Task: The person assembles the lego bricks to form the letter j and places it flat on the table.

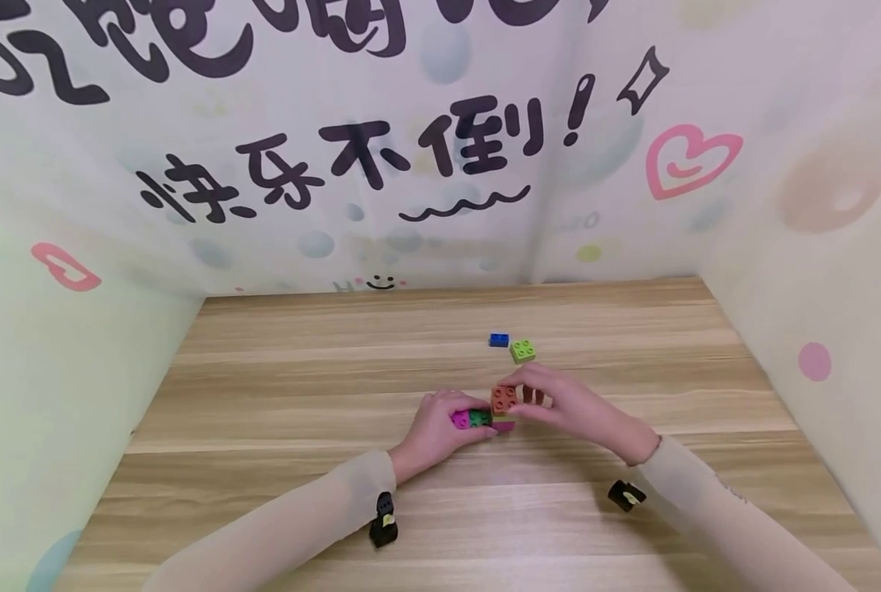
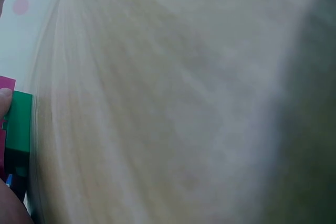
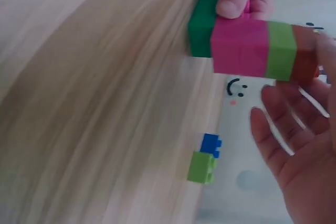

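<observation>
My left hand (image 1: 433,427) grips a built toy-brick piece from its left side; a green brick (image 1: 479,418) and a magenta brick (image 1: 460,420) with studs show between finger and thumb. At the right end of that piece, a stack rises: a magenta brick (image 3: 239,45) beside the green one, a lime brick (image 3: 280,51) over it, and an orange-brown brick (image 1: 498,400) on top. The thumb and index finger of my right hand (image 1: 569,407) pinch the orange-brown brick, its other fingers loosely bent. The left wrist view shows only the green edge and part of the hand.
Behind the hands, a small blue brick (image 1: 499,339) and a loose lime brick (image 1: 523,351) lie close together on the wooden table (image 1: 300,353). Printed white walls (image 1: 322,222) border the table at back and sides. Black wrist devices (image 1: 384,522) sit by both sleeves.
</observation>
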The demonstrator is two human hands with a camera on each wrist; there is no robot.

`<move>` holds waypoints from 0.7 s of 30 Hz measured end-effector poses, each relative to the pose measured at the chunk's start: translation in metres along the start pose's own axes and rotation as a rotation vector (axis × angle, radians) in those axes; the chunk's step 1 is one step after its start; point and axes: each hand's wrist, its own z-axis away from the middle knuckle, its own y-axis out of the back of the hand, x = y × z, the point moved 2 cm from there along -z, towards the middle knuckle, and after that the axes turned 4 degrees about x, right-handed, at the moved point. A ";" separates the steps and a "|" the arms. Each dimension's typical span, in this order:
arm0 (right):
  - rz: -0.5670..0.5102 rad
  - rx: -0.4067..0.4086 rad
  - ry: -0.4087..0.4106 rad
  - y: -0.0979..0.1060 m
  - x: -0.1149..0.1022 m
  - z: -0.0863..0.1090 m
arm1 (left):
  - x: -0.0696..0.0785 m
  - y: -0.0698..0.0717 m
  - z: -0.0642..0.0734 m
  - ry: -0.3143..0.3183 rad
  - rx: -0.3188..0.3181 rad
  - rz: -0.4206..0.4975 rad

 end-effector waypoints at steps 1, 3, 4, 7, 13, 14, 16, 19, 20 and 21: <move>-0.008 -0.004 -0.021 0.001 0.002 0.000 | 0.001 0.000 0.000 0.004 -0.003 0.001; -0.025 -0.002 -0.043 0.003 0.007 0.001 | 0.002 0.000 0.000 0.016 -0.012 0.005; -0.036 0.004 -0.046 0.005 0.010 0.001 | 0.002 0.000 0.000 0.022 -0.016 0.006; -0.049 0.036 -0.024 0.010 0.019 -0.002 | 0.003 0.001 0.000 0.034 -0.022 0.005; -0.019 0.103 -0.025 0.017 0.043 -0.009 | 0.003 0.001 0.000 0.050 -0.026 0.001; -0.012 0.113 -0.037 0.018 0.046 -0.010 | 0.003 0.001 0.001 0.049 -0.025 -0.002; 0.000 0.129 -0.058 0.020 0.053 -0.012 | 0.003 0.001 0.001 0.047 -0.022 -0.004; 0.007 0.138 -0.080 0.023 0.060 -0.015 | 0.001 0.000 0.001 0.040 -0.018 -0.007; 0.012 0.136 -0.083 0.023 0.062 -0.017 | 0.001 0.000 0.001 0.039 -0.017 -0.006; 0.016 0.133 -0.089 0.024 0.064 -0.018 | 0.001 0.000 0.001 0.039 -0.017 -0.003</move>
